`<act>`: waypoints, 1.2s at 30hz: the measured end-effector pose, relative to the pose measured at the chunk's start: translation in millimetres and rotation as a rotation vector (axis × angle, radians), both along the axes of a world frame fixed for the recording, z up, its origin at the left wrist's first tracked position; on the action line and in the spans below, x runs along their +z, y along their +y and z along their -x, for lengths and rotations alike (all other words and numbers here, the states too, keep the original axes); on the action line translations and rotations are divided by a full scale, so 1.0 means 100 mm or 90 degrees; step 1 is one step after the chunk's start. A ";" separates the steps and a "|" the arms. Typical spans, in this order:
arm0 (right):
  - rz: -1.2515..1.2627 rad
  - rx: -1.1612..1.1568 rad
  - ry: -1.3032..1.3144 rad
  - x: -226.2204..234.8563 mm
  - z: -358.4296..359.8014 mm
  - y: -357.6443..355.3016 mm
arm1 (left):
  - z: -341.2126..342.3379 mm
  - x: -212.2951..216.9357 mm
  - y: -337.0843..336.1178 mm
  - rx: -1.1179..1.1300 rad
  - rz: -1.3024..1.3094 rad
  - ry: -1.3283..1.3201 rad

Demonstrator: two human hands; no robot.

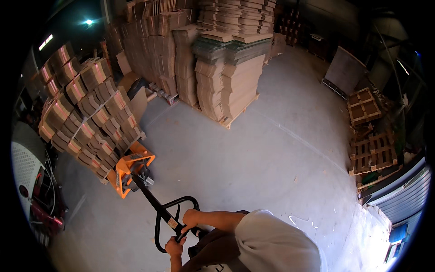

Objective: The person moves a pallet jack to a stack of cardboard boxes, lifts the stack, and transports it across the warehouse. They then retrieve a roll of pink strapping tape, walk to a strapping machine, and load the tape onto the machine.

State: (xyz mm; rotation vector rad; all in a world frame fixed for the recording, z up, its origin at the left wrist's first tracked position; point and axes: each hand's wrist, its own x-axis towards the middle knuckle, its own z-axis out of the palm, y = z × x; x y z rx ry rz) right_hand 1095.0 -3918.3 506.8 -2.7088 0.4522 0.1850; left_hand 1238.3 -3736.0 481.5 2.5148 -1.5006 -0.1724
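My right hand [190,218] is closed round the near bar of the black loop handle [158,226] of a pallet jack. Lower on that bar, my left hand [174,246] is wrapped round it too. A slim black lever stands inside the loop. From the handle a black shaft [152,197] runs up and left to the orange body of the pallet jack [121,174]. Directly behind that body rises a tall load of bundled, strapped cardboard [93,118]. Its forks are hidden beneath the load.
Ahead stands a tall stack of flat cardboard [231,86] on a wooden pallet [229,122], with more stacks behind. Wooden pallets [374,152] and a grey-brown panel [345,70] line the right side. Red machinery [47,220] is at far left. Bright light falls on the floor at lower right.
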 end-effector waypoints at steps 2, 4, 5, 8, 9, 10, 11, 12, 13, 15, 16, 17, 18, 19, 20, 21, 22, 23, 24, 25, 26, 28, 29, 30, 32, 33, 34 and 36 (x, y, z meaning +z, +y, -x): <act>-0.023 0.026 -0.005 -0.39 0.74 0.34 | 0.79 -0.33 0.43 0.028 -0.022 0.009; -0.029 0.038 -0.006 -0.56 1.25 0.49 | 1.31 -0.44 0.60 0.043 -0.059 0.018; -0.032 0.016 0.025 -0.40 1.37 0.49 | 1.36 -0.41 0.56 0.038 -0.066 0.020; -0.022 0.014 -0.012 -0.44 1.58 0.51 | 1.58 -0.33 0.54 0.022 -0.092 0.029; -0.006 0.021 -0.017 -0.45 1.70 0.55 | 1.65 -0.39 0.58 0.014 -0.094 0.020; 0.010 0.045 -0.016 -0.45 1.82 0.62 | 1.75 -0.40 0.65 0.009 -0.100 0.013; 0.016 0.045 -0.018 -0.44 1.91 0.67 | 1.84 -0.40 0.71 0.011 -0.116 0.011; 0.023 0.044 -0.021 -0.41 1.99 0.72 | 1.91 -0.38 0.76 0.006 -0.106 0.010; 0.022 0.031 -0.029 -0.52 2.14 0.81 | 2.11 -0.40 0.89 0.009 -0.098 0.015; 0.006 0.025 -0.041 -0.72 2.50 1.06 | 2.57 -0.44 1.15 0.019 -0.102 0.023; -0.032 0.029 -0.027 -0.56 2.73 1.23 | 2.77 -0.42 1.33 0.029 -0.105 0.038; -0.037 0.019 0.003 -0.53 3.02 1.28 | 3.06 -0.40 1.39 0.013 -0.086 0.046; -0.029 0.016 -0.012 -0.62 3.23 1.33 | 3.31 -0.33 1.43 0.009 -0.091 0.040; -0.019 0.030 0.027 -0.53 3.46 1.44 | 3.57 -0.28 1.54 -0.003 -0.092 0.033; -0.010 0.029 0.050 -0.50 3.67 1.58 | 3.74 -0.37 1.68 -0.009 -0.077 0.023; -0.009 0.020 0.025 -0.35 3.72 1.61 | 3.76 -0.24 1.66 -0.019 -0.091 0.010; -0.007 0.031 0.044 -0.34 3.83 1.66 | 3.85 -0.25 1.71 -0.010 -0.096 0.036; -0.007 0.036 0.056 -0.33 3.89 1.68 | 3.96 -0.18 1.74 -0.003 -0.105 0.037; -0.007 0.039 0.068 -0.33 3.95 1.72 | 4.06 -0.13 1.79 0.004 -0.115 0.038; -0.005 0.047 0.071 -0.34 4.06 1.77 | 4.14 -0.17 1.87 0.007 -0.119 0.034; -0.009 0.039 0.035 -0.36 4.13 1.83 | 4.21 -0.21 1.94 0.009 -0.123 0.029; -0.023 0.024 -0.025 -0.43 4.29 1.97 | 4.36 -0.18 2.04 0.016 -0.136 0.032; -0.013 0.031 0.016 -0.47 4.37 1.98 | 4.50 -0.17 2.06 0.013 -0.143 0.028; -0.024 0.024 0.031 -0.53 4.53 2.02 | 4.65 -0.19 2.08 0.011 -0.151 0.024; 0.020 0.027 0.006 -0.52 4.75 2.18 | 4.84 -0.22 2.24 0.027 -0.158 0.068; 0.005 0.042 0.046 -0.49 4.85 2.19 | 4.96 -0.28 2.27 0.011 -0.143 0.045; -0.010 0.063 0.092 -0.49 4.99 2.25 | 5.14 -0.27 2.35 0.024 -0.172 0.063; -0.009 0.049 0.041 -0.59 5.24 2.30 | 5.37 -0.28 2.40 0.001 -0.170 0.071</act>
